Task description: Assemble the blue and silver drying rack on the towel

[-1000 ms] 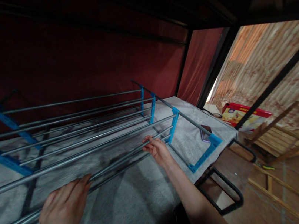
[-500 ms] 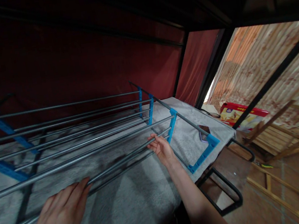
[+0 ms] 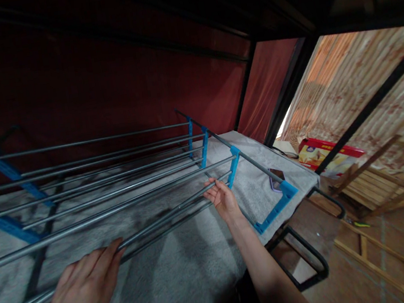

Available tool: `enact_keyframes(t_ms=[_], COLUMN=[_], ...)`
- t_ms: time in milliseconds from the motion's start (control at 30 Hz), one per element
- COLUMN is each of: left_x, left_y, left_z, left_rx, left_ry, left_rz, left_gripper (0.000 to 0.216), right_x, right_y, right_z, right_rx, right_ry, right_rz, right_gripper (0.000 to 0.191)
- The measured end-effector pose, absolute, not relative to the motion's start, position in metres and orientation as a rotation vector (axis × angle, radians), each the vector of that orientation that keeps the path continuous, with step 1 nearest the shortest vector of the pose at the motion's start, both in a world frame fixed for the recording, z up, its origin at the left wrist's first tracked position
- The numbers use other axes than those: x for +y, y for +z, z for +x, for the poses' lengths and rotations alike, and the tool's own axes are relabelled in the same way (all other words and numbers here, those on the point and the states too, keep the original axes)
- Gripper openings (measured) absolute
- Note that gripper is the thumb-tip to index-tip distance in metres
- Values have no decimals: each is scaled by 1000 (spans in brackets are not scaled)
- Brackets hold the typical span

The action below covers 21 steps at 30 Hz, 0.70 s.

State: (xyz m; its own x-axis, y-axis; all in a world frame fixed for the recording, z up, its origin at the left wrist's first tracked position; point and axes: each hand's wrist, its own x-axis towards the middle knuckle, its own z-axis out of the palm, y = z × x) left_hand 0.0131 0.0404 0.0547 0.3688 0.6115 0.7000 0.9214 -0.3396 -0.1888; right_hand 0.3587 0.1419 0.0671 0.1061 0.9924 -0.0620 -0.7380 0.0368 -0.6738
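A rack of grey metal tubes (image 3: 127,187) with blue plastic side brackets (image 3: 233,167) lies on a grey blanket (image 3: 176,282). At the lower left, my left hand (image 3: 88,290) is wrapped over the front tubes, its fingers hiding part of them. My right hand (image 3: 223,199) grips a metal tube (image 3: 180,207) near its right end, close to a blue bracket, thumb and fingers closed on it. At the front right corner, another blue bracket (image 3: 277,212) rests on the blanket with a phone (image 3: 276,180) lying beside it.
Dark red cloth (image 3: 101,85) hangs behind the rack, within a black metal frame (image 3: 292,92). A black metal loop (image 3: 318,258) juts from the bed's edge. Beyond are a red and yellow box (image 3: 327,155), a wooden chair (image 3: 367,187) and a wooden ladder-like frame (image 3: 364,248) on the floor.
My right hand has shifted slightly to the right along the tube, toward the blue bracket. My left hand stays nearly in place on the front tubes.
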Motion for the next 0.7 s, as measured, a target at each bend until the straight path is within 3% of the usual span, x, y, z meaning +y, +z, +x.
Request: enact_keyframes(t_ms=[700], left_x=[38], left_y=[51], left_z=[0], left_rx=[-1440], left_ry=[-780], left_rz=[-2033], left_gripper=[22], right_x=[144], right_y=[66], right_z=[371], right_rx=[-469], right_ry=[1258], right_rz=[-714], right_gripper=[20])
